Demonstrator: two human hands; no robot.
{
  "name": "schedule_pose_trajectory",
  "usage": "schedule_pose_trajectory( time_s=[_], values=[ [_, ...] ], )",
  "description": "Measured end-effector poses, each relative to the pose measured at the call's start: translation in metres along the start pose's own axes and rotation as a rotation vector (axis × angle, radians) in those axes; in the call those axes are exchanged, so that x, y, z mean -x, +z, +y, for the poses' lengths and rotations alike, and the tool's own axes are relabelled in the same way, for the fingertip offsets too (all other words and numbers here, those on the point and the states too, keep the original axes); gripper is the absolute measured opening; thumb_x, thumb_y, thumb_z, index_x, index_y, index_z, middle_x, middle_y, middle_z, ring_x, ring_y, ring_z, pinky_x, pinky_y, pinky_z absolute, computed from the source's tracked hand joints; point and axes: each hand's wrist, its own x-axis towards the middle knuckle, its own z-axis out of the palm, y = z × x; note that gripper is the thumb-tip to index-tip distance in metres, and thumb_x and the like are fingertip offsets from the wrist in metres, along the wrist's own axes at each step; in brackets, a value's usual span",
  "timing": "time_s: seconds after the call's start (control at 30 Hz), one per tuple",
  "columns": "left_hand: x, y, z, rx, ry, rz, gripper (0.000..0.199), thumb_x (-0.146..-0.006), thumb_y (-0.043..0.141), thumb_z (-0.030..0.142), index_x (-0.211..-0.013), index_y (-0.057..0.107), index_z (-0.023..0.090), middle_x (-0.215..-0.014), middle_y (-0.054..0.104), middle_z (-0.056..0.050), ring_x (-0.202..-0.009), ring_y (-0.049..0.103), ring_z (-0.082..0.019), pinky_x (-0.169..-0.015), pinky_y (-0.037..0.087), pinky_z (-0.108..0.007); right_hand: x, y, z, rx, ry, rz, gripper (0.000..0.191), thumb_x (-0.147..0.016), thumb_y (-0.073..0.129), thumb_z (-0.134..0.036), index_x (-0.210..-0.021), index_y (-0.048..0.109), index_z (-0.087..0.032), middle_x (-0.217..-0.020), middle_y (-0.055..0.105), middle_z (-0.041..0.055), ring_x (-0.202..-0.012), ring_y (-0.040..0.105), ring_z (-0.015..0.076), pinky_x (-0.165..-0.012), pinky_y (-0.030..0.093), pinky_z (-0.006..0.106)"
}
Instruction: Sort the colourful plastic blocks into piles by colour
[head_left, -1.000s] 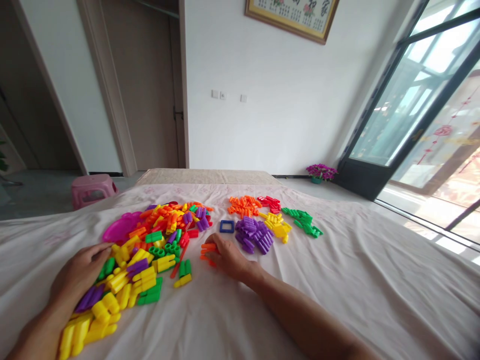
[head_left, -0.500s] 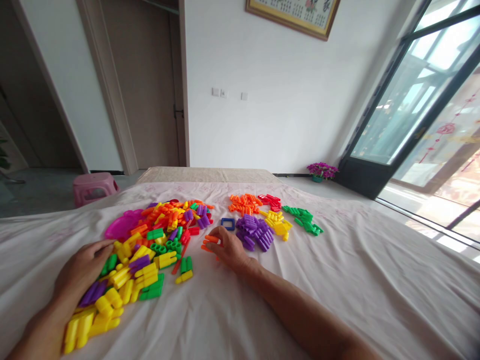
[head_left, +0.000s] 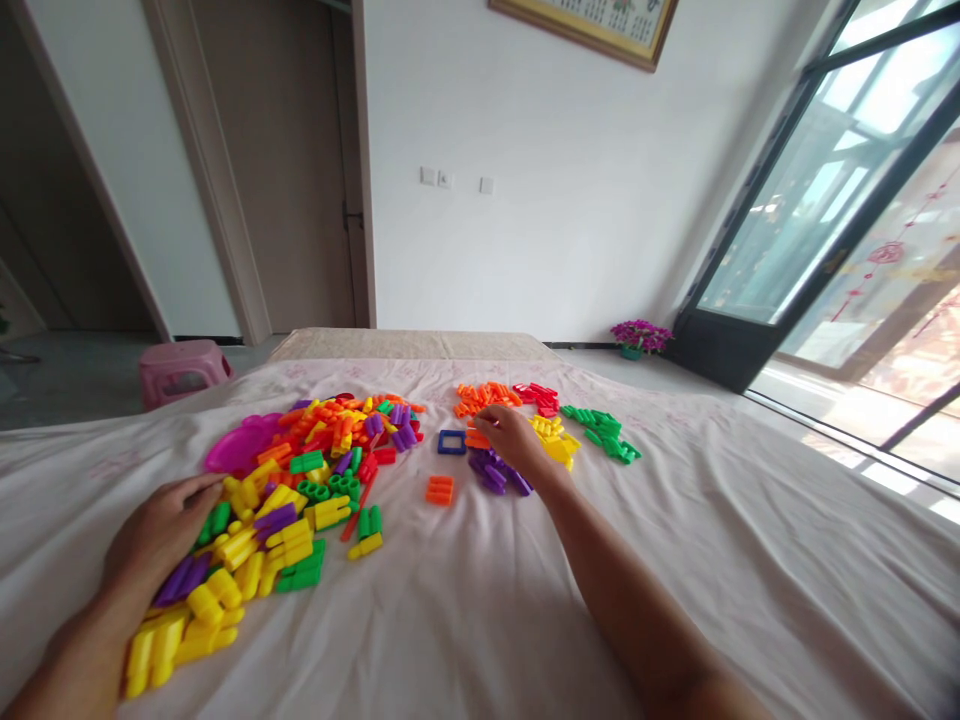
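Observation:
My right hand is closed on an orange building block, held over the sorted purple blocks and partly hiding them. Another orange block lies alone on the cloth, nearer to me. My left hand rests at the left edge of the mixed pile, fingers stretched out beside a green block and yellow blocks. It appears to hold nothing. The mixed pile of yellow, green, purple, orange and red blocks stretches away from that hand.
Beyond my right hand are sorted orange blocks, red blocks, yellow blocks and green blocks. A blue square frame lies left of the hand. A magenta tray sits behind the mixed pile. A pink stool stands on the floor.
My right hand has moved right and away from me with an orange block, from the bare cloth to above the purple group. One orange block now shows on the cloth. The left hand stays put.

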Motion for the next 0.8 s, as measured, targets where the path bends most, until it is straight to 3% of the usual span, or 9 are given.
schedule_pose_trajectory(
  time_s=[0.1, 0.27, 0.43, 0.53, 0.6, 0.7, 0.8],
  values=[
    [0.001, -0.003, 0.004, -0.035, -0.035, -0.035, 0.053, -0.09, 0.039, 0.051, -0.116, 0.068, 0.016, -0.127, 0.067, -0.013, -0.113, 0.062, -0.033, -0.095, 0.047, -0.039, -0.003, -0.016, 0.016, 0.144, 0.084, -0.036, 0.025, -0.087, 0.051, -0.027, -0.069, 0.066, -0.017, -0.065, 0.063, 0.0015, -0.059, 0.052, 0.0126, -0.055, 0.028, 0.025],
    [0.003, -0.007, 0.008, -0.077, -0.033, -0.043, 0.056, -0.089, 0.037, 0.053, -0.117, 0.069, 0.015, -0.126, 0.067, -0.013, -0.111, 0.063, -0.03, -0.092, 0.048, -0.036, -0.002, -0.023, 0.011, 0.288, 0.082, 0.096, 0.023, -0.087, 0.051, -0.023, -0.075, 0.07, -0.017, -0.077, 0.068, 0.0053, -0.068, 0.056, 0.0149, -0.058, 0.029, 0.025],
    [0.004, -0.008, 0.011, -0.072, -0.049, -0.053, 0.056, -0.089, 0.039, 0.052, -0.118, 0.068, 0.015, -0.127, 0.067, -0.014, -0.112, 0.063, -0.031, -0.093, 0.047, -0.038, 0.016, 0.002, -0.027, 0.084, -0.194, -0.143, 0.021, -0.091, 0.053, -0.024, -0.094, 0.073, -0.022, -0.092, 0.072, 0.0031, -0.081, 0.063, 0.0172, -0.07, 0.04, 0.025],
    [0.005, -0.009, 0.013, -0.046, -0.053, -0.067, 0.056, -0.089, 0.038, 0.052, -0.119, 0.067, 0.015, -0.129, 0.065, -0.014, -0.114, 0.061, -0.032, -0.095, 0.046, -0.04, 0.031, 0.024, -0.043, 0.158, -0.299, -0.313, 0.019, -0.091, 0.06, -0.029, -0.104, 0.072, -0.022, -0.102, 0.071, 0.0063, -0.092, 0.064, 0.0205, -0.078, 0.044, 0.028],
    [0.006, -0.01, 0.014, -0.041, -0.059, -0.065, 0.055, -0.09, 0.038, 0.051, -0.119, 0.068, 0.015, -0.13, 0.065, -0.014, -0.115, 0.061, -0.032, -0.096, 0.046, -0.04, 0.037, 0.035, -0.046, 0.257, -0.33, -0.395, 0.029, -0.086, 0.068, -0.036, -0.111, 0.07, -0.021, -0.107, 0.069, 0.0099, -0.101, 0.061, 0.0248, -0.084, 0.045, 0.032],
    [0.006, -0.01, 0.014, -0.042, -0.054, -0.051, 0.054, -0.089, 0.039, 0.051, -0.118, 0.068, 0.015, -0.129, 0.066, -0.014, -0.113, 0.062, -0.032, -0.094, 0.047, -0.04, 0.042, 0.046, -0.043, 0.352, -0.324, -0.427, 0.038, -0.082, 0.073, -0.035, -0.117, 0.067, -0.02, -0.112, 0.066, 0.0122, -0.109, 0.057, 0.0278, -0.087, 0.046, 0.035],
    [0.006, -0.009, 0.012, -0.039, -0.041, -0.043, 0.054, -0.089, 0.04, 0.05, -0.117, 0.069, 0.015, -0.127, 0.067, -0.014, -0.111, 0.063, -0.032, -0.093, 0.048, -0.039, 0.041, 0.052, -0.038, 0.343, -0.344, -0.407, 0.026, -0.088, 0.064, -0.024, -0.113, 0.069, -0.02, -0.11, 0.067, 0.0114, -0.105, 0.059, 0.0246, -0.086, 0.046, 0.032]
  ],
)
